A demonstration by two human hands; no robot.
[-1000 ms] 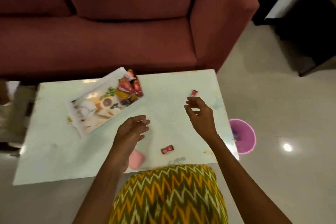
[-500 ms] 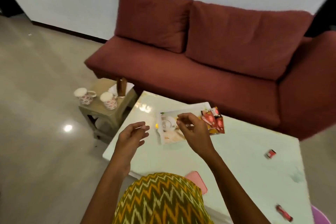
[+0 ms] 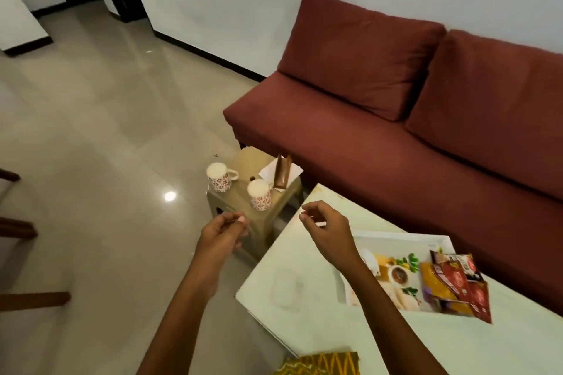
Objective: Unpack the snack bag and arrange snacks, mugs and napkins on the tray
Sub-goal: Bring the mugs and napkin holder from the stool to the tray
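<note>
A picture-printed tray [image 3: 396, 242] lies on the white table [image 3: 304, 289], with several red and yellow snack packets [image 3: 451, 283] on its right end. Two white mugs with red flowers [image 3: 218, 177] [image 3: 259, 194] stand on a small beige stool [image 3: 259, 161] left of the table. White napkins [image 3: 271, 172] sit in a brown holder [image 3: 281, 172] on the same stool. My left hand [image 3: 221, 236] hovers over the stool's near edge, fingers loosely curled and holding nothing. My right hand [image 3: 327, 230] hangs above the table's left corner, also empty and loosely curled.
A dark red sofa [image 3: 396, 131] runs behind the table and stool. Glossy tiled floor [image 3: 91, 161] spreads to the left. Dark wooden furniture legs [image 3: 18, 253] show at the left edge. My zigzag-patterned clothing [image 3: 320, 364] is at the bottom.
My view has swung left from the table to the stool with mugs and napkins. Both hands have moved left with it, the left one now over the stool. Neither hand has taken hold of anything.
</note>
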